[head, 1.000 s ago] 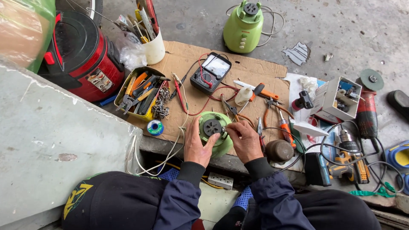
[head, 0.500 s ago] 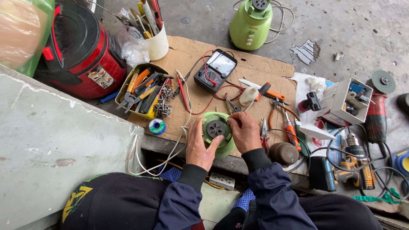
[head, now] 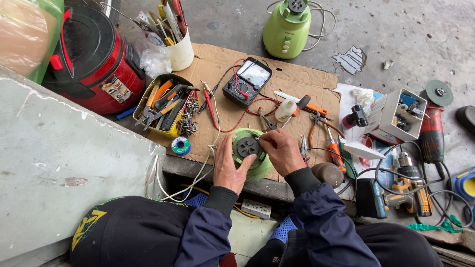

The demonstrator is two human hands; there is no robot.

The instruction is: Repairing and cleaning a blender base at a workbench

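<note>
Green plastic is what I have under both palms: a round green appliance base (head: 257, 165) with a dark coupling (head: 247, 146) at its centre, lying on the near edge of the cardboard sheet (head: 217, 64), just above the concrete ledge (head: 74, 163); my left hand (head: 231, 167) cups its left side, the fingers spread and curved round the rim, the thumb lying along the lower edge; my right hand (head: 281, 151) rests on its right side, the fingertips pinched narrow at the top right of the coupling, on something too small for me to make out.

Beyond the base on the cardboard sits a black multimeter (head: 247, 82) with red leads trailing toward me; a small white bottle (head: 285, 110) and an orange-handled knife (head: 302, 103) lie just right of it; orange-handled pliers (head: 332, 143) lie near my right wrist, beside a round brown part (head: 328, 174). To the left, a yellow tray of tools (head: 166, 106) stands beside a red cooker (head: 94, 59); a small spool of solder (head: 181, 145) lies near the tray; a white cup of tools (head: 180, 49) stands behind it. A second green appliance base (head: 287, 29) stands at the far side on the floor; a red angle grinder (head: 433, 128) and a cordless drill (head: 408, 185) lie well to the right.
</note>
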